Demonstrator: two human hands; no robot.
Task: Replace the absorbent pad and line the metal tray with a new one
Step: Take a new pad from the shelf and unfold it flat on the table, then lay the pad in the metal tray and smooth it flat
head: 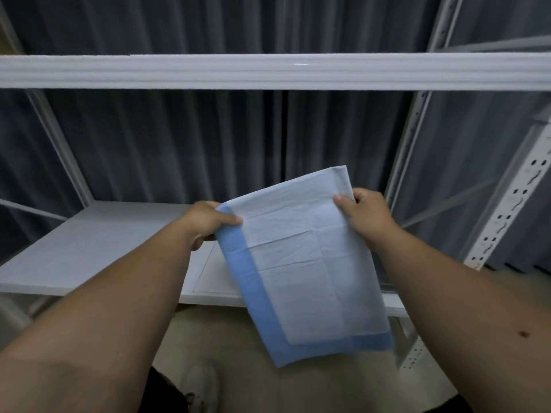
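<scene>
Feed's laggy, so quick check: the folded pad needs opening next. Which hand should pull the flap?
Probably the right hand. It pinches the loose white top corner of the pad, which stands free. The left hand grips the blue border edge and can anchor it. No metal tray is in view.

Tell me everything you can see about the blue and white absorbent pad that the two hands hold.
The blue and white absorbent pad is a thin, paper-like sheet: a white creased middle with a blue border on its left and bottom edges. It is still partly folded and hangs tilted in the air before the white metal shelf, touching nothing else. The left hand pinches its upper left corner; the right hand pinches its upper right edge.
</scene>
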